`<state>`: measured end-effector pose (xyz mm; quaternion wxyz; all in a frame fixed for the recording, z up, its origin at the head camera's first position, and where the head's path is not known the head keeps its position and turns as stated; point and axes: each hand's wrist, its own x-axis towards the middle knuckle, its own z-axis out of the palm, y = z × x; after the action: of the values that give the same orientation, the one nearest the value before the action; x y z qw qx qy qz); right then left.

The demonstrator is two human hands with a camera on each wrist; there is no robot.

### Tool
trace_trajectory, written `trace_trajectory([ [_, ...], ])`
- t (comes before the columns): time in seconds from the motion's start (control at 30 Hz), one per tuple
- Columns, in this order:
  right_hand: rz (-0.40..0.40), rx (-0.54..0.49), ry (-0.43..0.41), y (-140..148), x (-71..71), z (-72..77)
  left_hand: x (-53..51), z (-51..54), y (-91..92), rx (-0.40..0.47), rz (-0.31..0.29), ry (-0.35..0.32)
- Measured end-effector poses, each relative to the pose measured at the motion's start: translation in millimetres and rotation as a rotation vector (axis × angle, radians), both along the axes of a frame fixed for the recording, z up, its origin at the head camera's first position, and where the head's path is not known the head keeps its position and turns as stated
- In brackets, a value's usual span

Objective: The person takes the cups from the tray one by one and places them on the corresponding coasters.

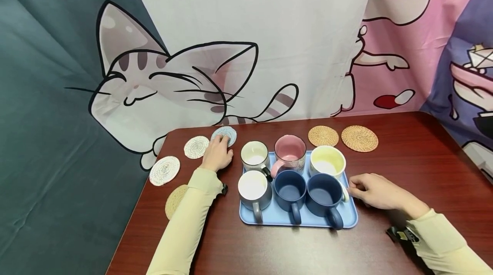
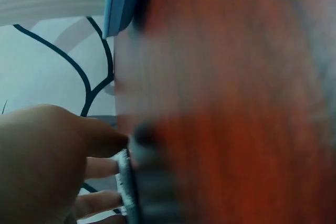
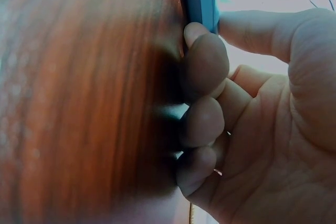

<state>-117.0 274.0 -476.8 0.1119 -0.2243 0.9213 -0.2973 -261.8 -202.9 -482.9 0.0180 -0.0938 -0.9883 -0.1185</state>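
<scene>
My left hand [image 1: 218, 153] reaches to the back left of the table, its fingers resting on a light blue woven coaster [image 1: 230, 131]. In the left wrist view the coaster's thin edge [image 2: 126, 182] shows beside the thumb and fingers. At the other side, my right hand [image 1: 377, 190] pinches the right rim of a light blue tray [image 1: 350, 219], fingers curled. On the tray stand a white mug [image 1: 254, 154], a pink mug [image 1: 289, 151], a yellow-lined mug [image 1: 327, 161], a grey mug [image 1: 255, 189] and two dark blue mugs [image 1: 290, 189].
Left of my left hand lie two white woven coasters [image 1: 164, 170] and a tan one [image 1: 175, 200], partly under the sleeve. Two tan coasters [image 1: 360, 138] lie behind the tray on the right. A printed cat curtain [image 1: 185, 78] hangs behind the brown table [image 1: 416, 151].
</scene>
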Motion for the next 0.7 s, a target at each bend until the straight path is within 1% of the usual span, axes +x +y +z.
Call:
trace_trajectory([
  [0.1,-0.001,0.009,-0.004,0,-0.6,0.3,-1.1,1.7,-0.6,-0.02,-0.012,-0.047],
  [0.2,0.003,0.014,-0.004,1,-1.3,0.1,-0.9,2.7,-0.8,-0.01,-0.013,-0.072],
  [0.27,0.003,0.012,-0.003,1,-1.2,-0.3,-0.3,3.9,-0.7,-0.005,-0.012,-0.076],
  [0.43,0.005,0.007,-0.01,1,-0.9,-0.7,2.7,2.0,-0.3,-0.007,-0.019,-0.077],
  [0.57,0.008,0.006,-0.009,1,-0.8,-1.1,7.1,1.9,1.8,0.019,-0.033,-0.082],
  [0.7,0.002,0.009,0.0,1,-0.9,-0.9,10.5,0.8,5.1,0.041,-0.048,-0.072],
])
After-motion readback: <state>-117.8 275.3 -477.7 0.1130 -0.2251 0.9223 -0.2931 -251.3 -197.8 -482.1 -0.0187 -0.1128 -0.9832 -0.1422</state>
